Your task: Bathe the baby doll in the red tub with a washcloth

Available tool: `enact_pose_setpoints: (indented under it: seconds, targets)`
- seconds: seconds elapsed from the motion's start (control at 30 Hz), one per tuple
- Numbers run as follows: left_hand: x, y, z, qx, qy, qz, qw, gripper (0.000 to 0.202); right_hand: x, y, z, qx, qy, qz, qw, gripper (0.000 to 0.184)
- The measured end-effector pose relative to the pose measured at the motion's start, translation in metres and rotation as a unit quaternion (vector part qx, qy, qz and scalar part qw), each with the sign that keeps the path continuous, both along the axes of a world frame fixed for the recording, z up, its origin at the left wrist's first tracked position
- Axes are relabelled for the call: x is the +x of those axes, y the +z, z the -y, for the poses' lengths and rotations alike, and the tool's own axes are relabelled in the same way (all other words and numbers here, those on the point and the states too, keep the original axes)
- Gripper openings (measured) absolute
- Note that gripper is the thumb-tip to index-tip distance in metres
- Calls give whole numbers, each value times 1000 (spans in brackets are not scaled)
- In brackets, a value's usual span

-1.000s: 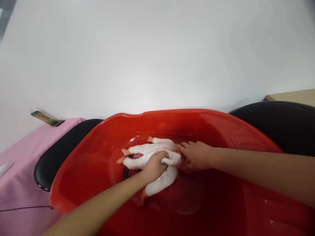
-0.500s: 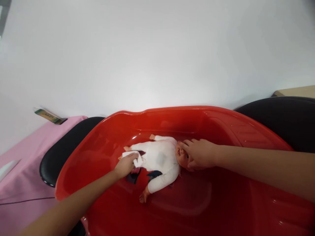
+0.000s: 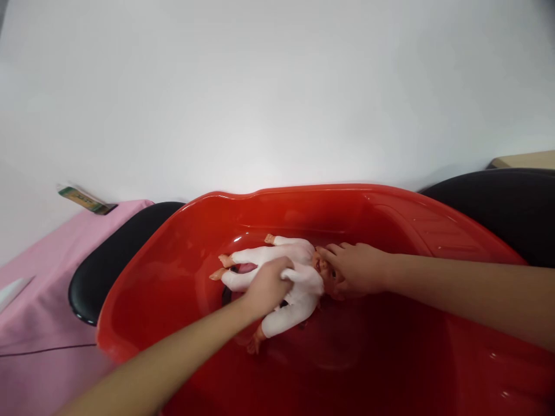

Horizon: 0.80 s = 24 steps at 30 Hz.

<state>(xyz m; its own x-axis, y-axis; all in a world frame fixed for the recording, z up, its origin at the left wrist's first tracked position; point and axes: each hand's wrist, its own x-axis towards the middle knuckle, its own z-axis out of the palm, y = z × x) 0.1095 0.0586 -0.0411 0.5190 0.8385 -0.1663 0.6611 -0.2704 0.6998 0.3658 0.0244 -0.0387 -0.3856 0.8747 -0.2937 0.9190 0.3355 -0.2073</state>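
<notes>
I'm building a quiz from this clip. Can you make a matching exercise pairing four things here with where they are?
Things:
1. left hand
2. right hand
3. doll
4. black cushion

Places:
A. on the doll's head
B. lying inside the red tub
C. on the doll's torso, with a white cloth
D. beside the tub's left rim, outside it

Pairs: 1-C, 2-A, 3-B, 4-D

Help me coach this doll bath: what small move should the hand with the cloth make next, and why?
Probably slide the left hand and its white cloth down toward the legs. The cloth sits on the doll's chest, the right hand steadies the head, and the doll lies flat in the red tub.
</notes>
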Motion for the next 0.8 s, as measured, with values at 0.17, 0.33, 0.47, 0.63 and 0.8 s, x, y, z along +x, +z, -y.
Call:
enact_pose_setpoints:
  seconds: [0.17,0.33,0.47,0.63,0.8]
  targets:
    - [33,-13,23,73,-172,-58,981,25,-1,2,1,5,-3,2,1000,91]
    - [-2,-32,21,64,-244,-125,960,27,-1,2,1,3,-9,-4,1000,95]
    - [-46,-39,22,39,-266,-162,950,31,-1,1,0,-2,-11,-11,1000,98]
    - [-100,-28,19,-37,-215,-178,960,27,0,-1,-1,-4,-6,-16,1000,100]
    - [-89,4,8,-48,-146,-147,977,18,0,0,0,-8,-10,-14,1000,99]
